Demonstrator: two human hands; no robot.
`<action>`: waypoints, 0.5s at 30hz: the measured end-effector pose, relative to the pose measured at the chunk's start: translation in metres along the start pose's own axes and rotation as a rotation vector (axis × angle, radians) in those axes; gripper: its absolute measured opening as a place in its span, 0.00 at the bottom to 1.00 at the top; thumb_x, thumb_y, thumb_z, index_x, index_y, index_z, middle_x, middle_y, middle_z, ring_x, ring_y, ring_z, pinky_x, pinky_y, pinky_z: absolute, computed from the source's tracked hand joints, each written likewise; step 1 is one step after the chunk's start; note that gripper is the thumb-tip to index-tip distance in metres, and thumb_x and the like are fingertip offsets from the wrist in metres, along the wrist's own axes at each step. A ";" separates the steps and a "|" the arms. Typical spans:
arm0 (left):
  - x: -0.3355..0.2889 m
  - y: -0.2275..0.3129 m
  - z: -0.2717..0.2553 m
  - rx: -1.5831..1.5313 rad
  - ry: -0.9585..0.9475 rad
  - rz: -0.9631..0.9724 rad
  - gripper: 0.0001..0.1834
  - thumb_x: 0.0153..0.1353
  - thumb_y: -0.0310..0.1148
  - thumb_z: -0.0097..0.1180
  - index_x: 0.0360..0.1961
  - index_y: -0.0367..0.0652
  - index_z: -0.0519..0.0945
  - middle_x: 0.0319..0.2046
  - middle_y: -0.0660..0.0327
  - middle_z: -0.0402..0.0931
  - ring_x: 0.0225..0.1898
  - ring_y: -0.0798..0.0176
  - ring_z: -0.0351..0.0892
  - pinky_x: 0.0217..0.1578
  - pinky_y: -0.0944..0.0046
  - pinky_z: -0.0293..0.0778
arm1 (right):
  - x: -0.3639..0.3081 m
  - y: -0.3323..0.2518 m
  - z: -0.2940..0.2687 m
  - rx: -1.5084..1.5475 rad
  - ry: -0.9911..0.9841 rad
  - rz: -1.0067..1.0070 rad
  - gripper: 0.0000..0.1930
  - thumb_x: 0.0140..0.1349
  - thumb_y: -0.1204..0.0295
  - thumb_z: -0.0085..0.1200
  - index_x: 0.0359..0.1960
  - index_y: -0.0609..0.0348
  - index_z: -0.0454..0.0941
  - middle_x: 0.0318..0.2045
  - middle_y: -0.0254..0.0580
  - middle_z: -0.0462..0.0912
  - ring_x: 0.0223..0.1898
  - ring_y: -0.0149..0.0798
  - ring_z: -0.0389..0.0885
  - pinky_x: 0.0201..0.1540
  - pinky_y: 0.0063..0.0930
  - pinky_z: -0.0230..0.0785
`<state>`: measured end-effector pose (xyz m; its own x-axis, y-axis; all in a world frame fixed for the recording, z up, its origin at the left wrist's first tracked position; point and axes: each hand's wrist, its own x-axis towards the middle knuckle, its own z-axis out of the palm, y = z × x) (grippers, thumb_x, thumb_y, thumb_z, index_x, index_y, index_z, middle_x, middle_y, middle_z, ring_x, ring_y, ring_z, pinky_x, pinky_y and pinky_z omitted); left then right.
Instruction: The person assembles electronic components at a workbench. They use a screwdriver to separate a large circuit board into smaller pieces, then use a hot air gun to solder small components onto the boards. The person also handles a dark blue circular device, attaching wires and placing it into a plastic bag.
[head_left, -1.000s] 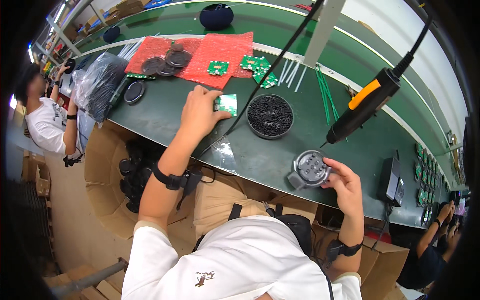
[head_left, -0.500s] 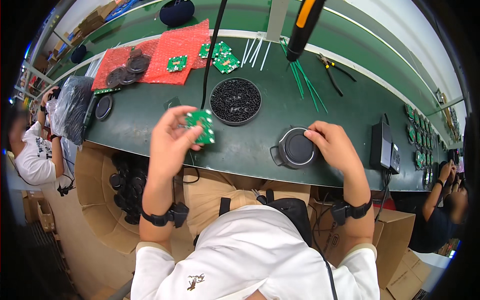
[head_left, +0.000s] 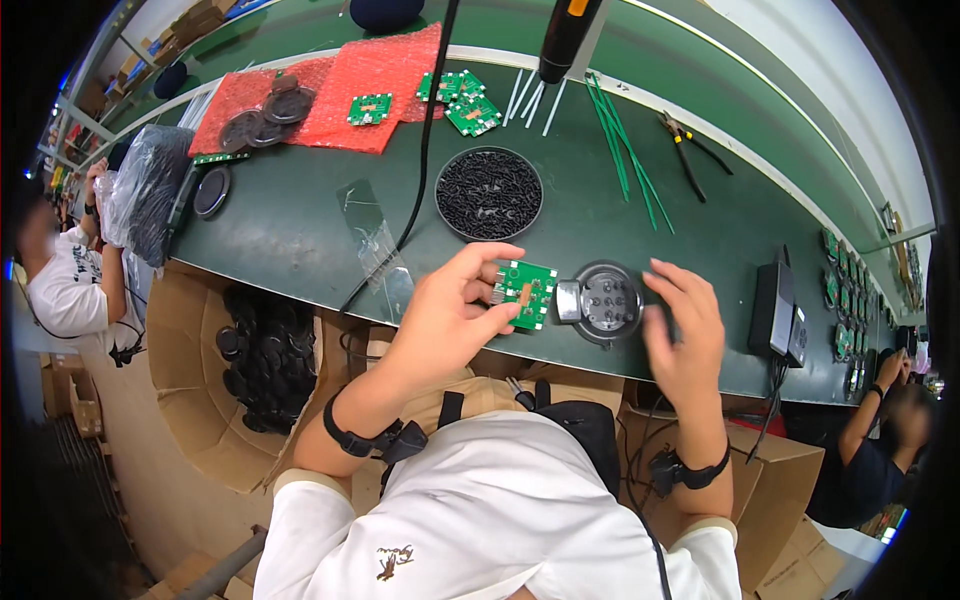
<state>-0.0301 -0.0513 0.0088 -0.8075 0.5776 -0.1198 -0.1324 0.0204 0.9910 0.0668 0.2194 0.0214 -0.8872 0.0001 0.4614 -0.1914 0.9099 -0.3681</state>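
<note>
A square green circuit board (head_left: pixel 537 285) with white connectors is pinched between the thumb and fingers of my left hand (head_left: pixel 455 305). Just right of it on the bench lies a round black plastic housing (head_left: pixel 606 325), its inner side with several small posts facing up. A clip-like loop (head_left: pixel 569 301) sticks out from the housing toward the board. My right hand (head_left: pixel 690 325) hovers at the housing's right edge, thumb and fingers apart, holding nothing. Beyond the hands stands a round dish (head_left: pixel 440 205) full of small black screws (head_left: pixel 490 190).
Several circuit boards (head_left: pixel 473 115) lie near red bubble wrap (head_left: pixel 345 85). White sticks, green ties (head_left: pixel 625 150) and pliers (head_left: pixel 685 150) lie at the back. An electric screwdriver (head_left: pixel 565 45) hangs overhead. A black box (head_left: pixel 772 310) stands right; a carton (head_left: pixel 200 400) of black parts sits below left.
My left hand has carried the circuit board right, up beside the housing. The housing now shows its inner side instead of its smooth face, and my right hand has let go of it.
</note>
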 end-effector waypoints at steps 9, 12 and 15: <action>0.008 0.009 0.014 -0.037 -0.077 0.009 0.29 0.63 0.14 0.58 0.66 0.39 0.72 0.47 0.58 0.80 0.46 0.69 0.81 0.43 0.68 0.82 | 0.027 0.000 0.011 0.283 -0.329 -0.137 0.21 0.53 0.83 0.64 0.51 0.55 0.85 0.63 0.47 0.78 0.70 0.56 0.70 0.68 0.46 0.68; 0.008 0.011 0.021 -0.082 -0.075 0.012 0.28 0.63 0.14 0.59 0.65 0.38 0.74 0.47 0.59 0.79 0.45 0.69 0.81 0.43 0.68 0.82 | 0.021 -0.006 0.006 0.509 -0.211 0.076 0.22 0.57 0.84 0.63 0.55 0.60 0.82 0.58 0.47 0.82 0.53 0.42 0.82 0.52 0.32 0.76; 0.009 0.006 0.035 0.156 0.011 0.308 0.26 0.59 0.13 0.62 0.60 0.37 0.78 0.43 0.59 0.80 0.42 0.68 0.83 0.38 0.67 0.82 | 0.003 -0.027 0.010 1.004 -0.199 0.460 0.23 0.62 0.76 0.68 0.59 0.65 0.78 0.43 0.39 0.83 0.32 0.19 0.74 0.33 0.13 0.67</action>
<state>-0.0182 -0.0175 0.0162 -0.8020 0.5673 0.1871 0.2078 -0.0287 0.9778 0.0649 0.1904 0.0250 -0.9947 0.1019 0.0101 -0.0005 0.0940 -0.9956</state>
